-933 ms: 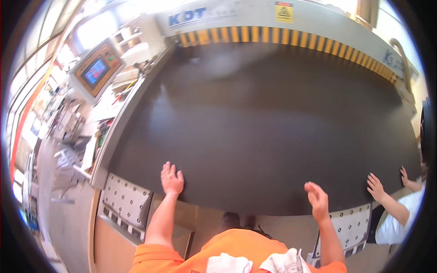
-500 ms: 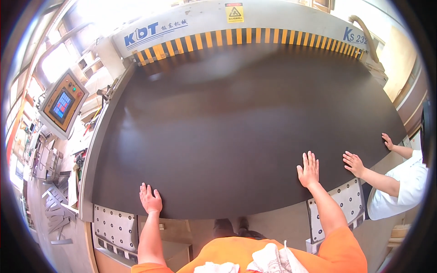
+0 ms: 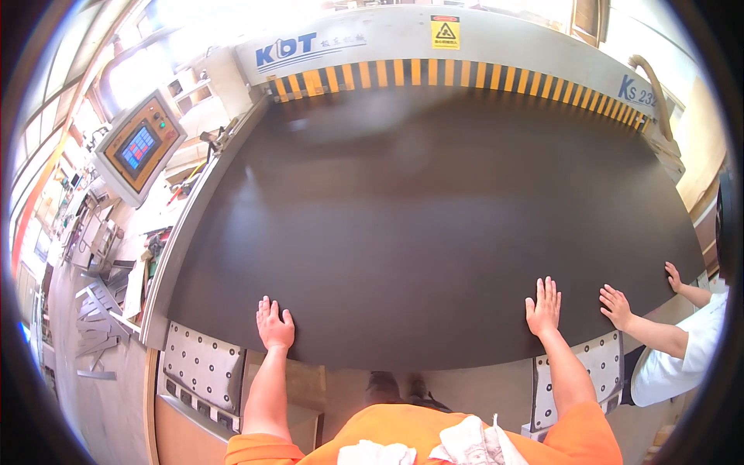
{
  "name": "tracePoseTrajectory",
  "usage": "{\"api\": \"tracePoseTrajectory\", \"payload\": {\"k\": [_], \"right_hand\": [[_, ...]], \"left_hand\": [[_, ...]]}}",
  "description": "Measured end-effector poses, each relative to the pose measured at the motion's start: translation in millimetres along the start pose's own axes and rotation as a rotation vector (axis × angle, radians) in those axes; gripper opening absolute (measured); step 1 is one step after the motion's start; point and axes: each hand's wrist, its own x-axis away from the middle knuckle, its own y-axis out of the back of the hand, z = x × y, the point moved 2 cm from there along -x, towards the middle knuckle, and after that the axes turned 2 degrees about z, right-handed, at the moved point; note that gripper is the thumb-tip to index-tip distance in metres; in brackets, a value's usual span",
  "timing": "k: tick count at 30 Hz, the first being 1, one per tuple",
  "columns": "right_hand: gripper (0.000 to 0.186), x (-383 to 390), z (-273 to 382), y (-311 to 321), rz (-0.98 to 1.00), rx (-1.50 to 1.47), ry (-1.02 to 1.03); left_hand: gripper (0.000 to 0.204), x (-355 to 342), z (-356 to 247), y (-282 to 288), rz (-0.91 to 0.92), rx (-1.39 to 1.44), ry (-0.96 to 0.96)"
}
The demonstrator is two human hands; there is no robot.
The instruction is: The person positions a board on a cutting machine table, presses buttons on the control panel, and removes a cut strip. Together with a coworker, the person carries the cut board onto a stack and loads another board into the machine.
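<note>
A large, dark brown panel lies flat and reaches back under the black-and-yellow striped front of a panel saw. My left hand rests flat on the panel by its near edge, left of the middle, fingers stretched forward. Further right, my right hand lies palm down on the same panel, also with outstretched fingers. Neither hand grips anything. Beside my right hand, a co-worker's hand and that person's other hand lie on the panel's right part.
Metal support tables with round studs, one at left and one at right, stand under the near edge. A control screen hangs at left. Grey strips are heaped on the floor. The co-worker's white sleeve is close at right.
The whole view has turned and tilted a little, so the saw appears further right. Both my hands stay flat on the panel near its front edge, as do the co-worker's.
</note>
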Motion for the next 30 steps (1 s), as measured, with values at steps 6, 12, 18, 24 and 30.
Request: {"api": "tracePoseTrajectory", "payload": {"k": [6,12,18,24,30], "right_hand": [[0.066,0,2,1,0.01,-0.011,0.001],[0.067,0,1,-2,-0.006,-0.025,0.004],[0.066,-3,-7,-5,-0.043,-0.013,0.005],[0.066,-4,-6,-6,-0.048,-0.015,0.014],[0.068,-1,-2,-1,-0.034,-0.031,0.0]], "left_hand": [[0.05,1,-1,2,0.025,-0.002,0.02],[0.049,1,0,3,0.02,0.0,0.014],[0.048,0,-4,2,0.002,0.001,-0.003],[0.049,0,-1,1,0.019,-0.018,0.009],[0.047,2,-1,0,0.01,-0.022,0.001]]}}
